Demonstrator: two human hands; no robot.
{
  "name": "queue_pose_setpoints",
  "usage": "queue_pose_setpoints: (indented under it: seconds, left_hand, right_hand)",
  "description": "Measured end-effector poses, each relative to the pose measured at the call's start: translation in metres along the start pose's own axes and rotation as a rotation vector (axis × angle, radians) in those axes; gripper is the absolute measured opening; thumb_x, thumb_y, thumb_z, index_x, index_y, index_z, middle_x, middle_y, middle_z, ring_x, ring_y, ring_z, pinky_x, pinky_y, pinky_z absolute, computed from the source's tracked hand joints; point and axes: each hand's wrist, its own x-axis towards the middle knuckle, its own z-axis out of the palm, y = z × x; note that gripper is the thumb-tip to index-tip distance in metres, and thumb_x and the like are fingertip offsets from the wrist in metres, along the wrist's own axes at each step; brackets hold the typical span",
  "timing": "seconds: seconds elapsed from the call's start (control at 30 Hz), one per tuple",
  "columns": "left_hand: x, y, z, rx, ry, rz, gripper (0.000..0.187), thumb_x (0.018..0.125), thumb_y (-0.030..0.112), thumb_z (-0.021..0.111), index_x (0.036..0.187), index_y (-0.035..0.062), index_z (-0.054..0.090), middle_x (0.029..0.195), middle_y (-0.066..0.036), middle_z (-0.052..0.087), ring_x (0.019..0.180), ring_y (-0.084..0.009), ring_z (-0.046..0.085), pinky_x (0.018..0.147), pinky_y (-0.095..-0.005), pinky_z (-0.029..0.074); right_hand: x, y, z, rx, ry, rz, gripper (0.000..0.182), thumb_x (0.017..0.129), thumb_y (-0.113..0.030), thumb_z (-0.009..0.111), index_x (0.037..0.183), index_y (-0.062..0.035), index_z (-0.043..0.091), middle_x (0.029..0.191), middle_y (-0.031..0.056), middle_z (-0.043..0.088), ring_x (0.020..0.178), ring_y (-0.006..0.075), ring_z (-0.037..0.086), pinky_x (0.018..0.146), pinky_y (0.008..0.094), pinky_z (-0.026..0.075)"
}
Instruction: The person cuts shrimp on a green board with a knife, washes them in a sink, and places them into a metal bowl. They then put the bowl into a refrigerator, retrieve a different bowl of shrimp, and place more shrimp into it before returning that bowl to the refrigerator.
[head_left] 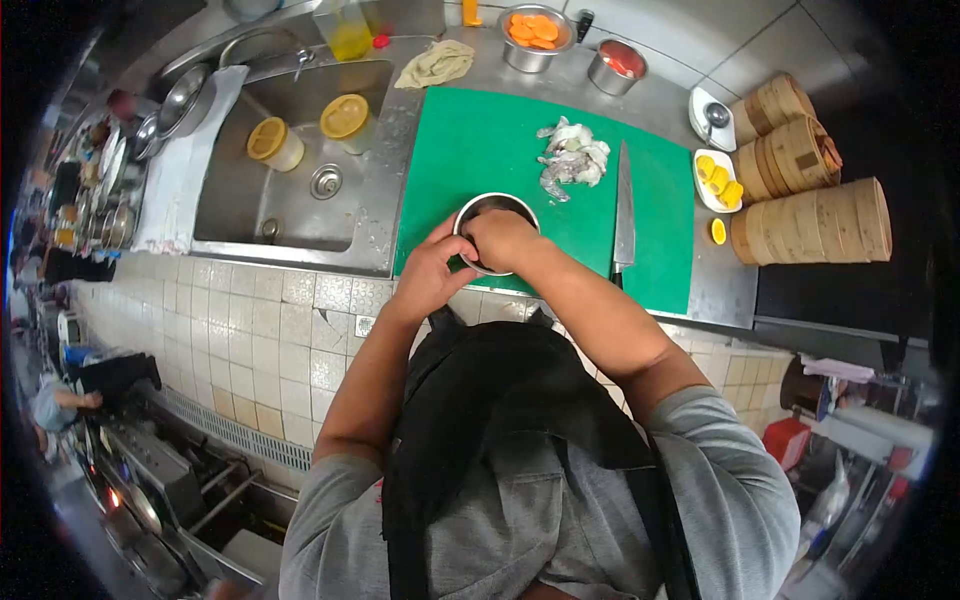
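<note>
A round metal bowl [535, 212] stands at the near edge of the green cutting board [470, 150]. My left hand [432, 268] grips the bowl's left side, thumb at the rim. My right hand [500, 240] reaches down into the bowl; its fingers are hidden inside, and I cannot make out what they touch. Beyond the bowl lies a small pile of greyish-white pieces, seemingly shrimp or squid [574, 158]. To its right a large knife [625, 215] lies on the board, handle towards me.
Left is a sink [300, 225] holding two yellow-lidded containers [347, 118]. Behind the board are a cloth [436, 64], a bowl of orange slices [535, 35] and a tin with red contents [618, 68]. Bamboo steamers [815, 225] stand right. A co-worker [65, 400] is far left.
</note>
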Motion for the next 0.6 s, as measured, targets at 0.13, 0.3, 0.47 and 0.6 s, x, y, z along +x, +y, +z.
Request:
queue_pose_setpoints:
  seconds: [0.13,0.3,0.47,0.6]
  left_hand:
    - [0.012,-0.004,-0.003,-0.060,-0.057,-0.021,0.026,0.070,0.002,0.080,0.090,0.0051,0.063,0.143,-0.020,0.051,0.119,-0.0327,0.060,0.096,-0.0369,0.048]
    - [0.027,-0.016,-0.003,0.021,0.063,0.063,0.026,0.070,0.006,0.082,0.086,0.0079,0.061,0.142,-0.017,0.052,0.118,-0.0354,0.060,0.090,-0.0382,0.052]
    - [0.033,-0.021,-0.010,0.041,0.145,0.060,0.023,0.074,0.005,0.080,0.088,0.0072,0.062,0.138,-0.017,0.056,0.111,-0.0325,0.064,0.087,-0.0378,0.053]
    - [0.042,-0.062,-0.035,-0.442,0.233,-0.378,0.024,0.092,0.023,0.070,0.101,0.0035,0.060,0.112,-0.012,0.063,0.092,-0.0234,0.065,0.081,-0.0369,0.055]
  right_hand:
    - [-0.011,0.000,-0.016,0.114,0.107,0.009,0.014,0.077,-0.012,0.068,0.090,-0.0093,0.070,0.101,0.0172,0.064,0.092,0.0370,0.065,0.082,0.0449,0.052]
    - [-0.070,0.033,-0.068,0.342,0.664,-0.035,0.024,0.072,0.003,0.068,0.094,-0.0056,0.064,0.097,0.0160,0.062,0.091,0.0346,0.064,0.080,0.0408,0.052]
    - [-0.100,0.112,-0.057,0.333,0.601,0.255,0.025,0.071,0.003,0.068,0.094,-0.0061,0.065,0.098,0.0178,0.063,0.095,0.0383,0.063,0.084,0.0421,0.051]
    - [-0.108,0.157,-0.033,0.291,0.504,0.415,0.024,0.071,0.001,0.070,0.094,-0.0065,0.066,0.101,0.0181,0.063,0.097,0.0384,0.062,0.086,0.0417,0.051]
